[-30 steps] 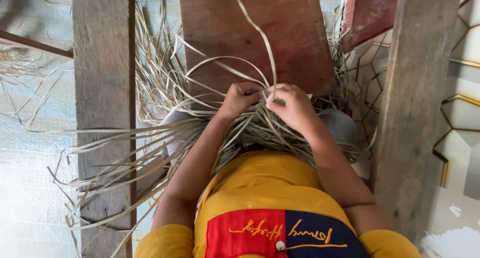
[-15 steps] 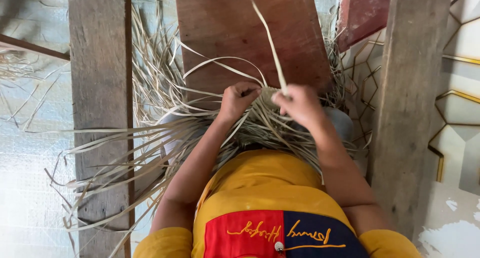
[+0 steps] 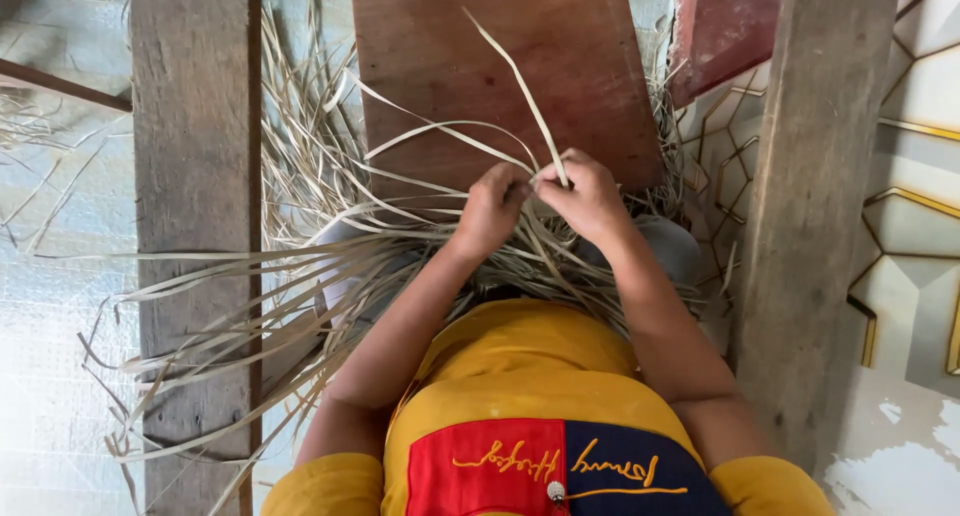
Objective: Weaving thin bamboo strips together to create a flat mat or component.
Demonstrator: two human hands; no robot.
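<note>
Palm strips (image 3: 330, 266) (pale, dry) I saw pinched by both hands: left hand (image 3: 492, 208), right hand (image 3: 588, 196), over a brown board (image 3: 450, 66).

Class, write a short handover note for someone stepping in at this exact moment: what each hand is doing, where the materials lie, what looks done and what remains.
Left hand: closed on the pale dried leaf strips at the working spot.
Right hand: pinching one long strip that rises up over the brown wooden board.
Materials: loose strips fan out to the left across the wooden plank; more lie bunched under both hands, over the lap.
Done: some strips look interlaced beneath the hands, but how far is hidden.
Left: many strip ends hang free, not yet worked in.
</note>
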